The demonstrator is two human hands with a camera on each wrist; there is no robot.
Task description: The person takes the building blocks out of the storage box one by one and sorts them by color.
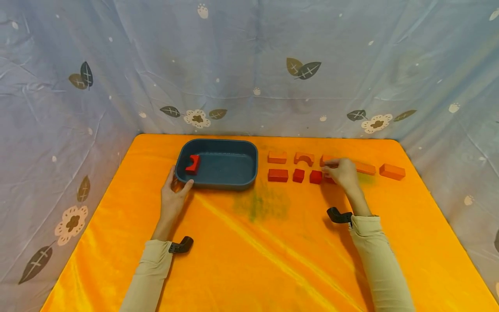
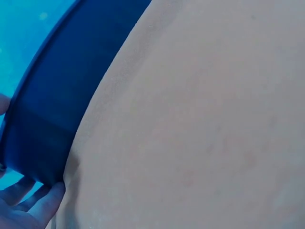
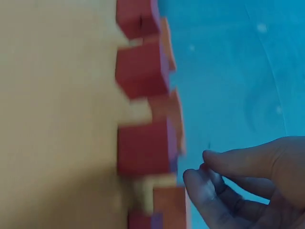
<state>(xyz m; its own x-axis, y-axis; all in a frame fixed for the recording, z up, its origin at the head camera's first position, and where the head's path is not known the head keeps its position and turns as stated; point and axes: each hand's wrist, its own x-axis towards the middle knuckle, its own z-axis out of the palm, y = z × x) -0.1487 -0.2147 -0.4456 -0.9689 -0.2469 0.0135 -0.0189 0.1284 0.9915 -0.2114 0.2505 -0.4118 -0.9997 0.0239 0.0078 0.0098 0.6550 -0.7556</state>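
Note:
My left hand (image 1: 174,197) grips the near left corner of a blue-grey tray (image 1: 216,186), thumb at the front rim and fingers along the left side. A red block with a curved notch (image 1: 193,165) lies at the tray's left end. My right hand (image 1: 345,175) hovers over the row of blocks, nearest a red block (image 1: 330,179) that it partly covers. In the right wrist view the thumb and forefinger of the right hand (image 3: 248,186) are bent close together, with no block visible between them. A red cube (image 1: 315,177) sits just left of this hand.
Another red cube (image 1: 298,175) and a red oblong block (image 1: 278,175) continue the near row. Behind stand an orange notched block (image 1: 277,157), an orange arch (image 1: 304,158) and an orange block (image 1: 325,160). Further right lie orange blocks (image 1: 392,171). Patterned curtains (image 1: 249,65) enclose the yellow-covered table (image 1: 249,260).

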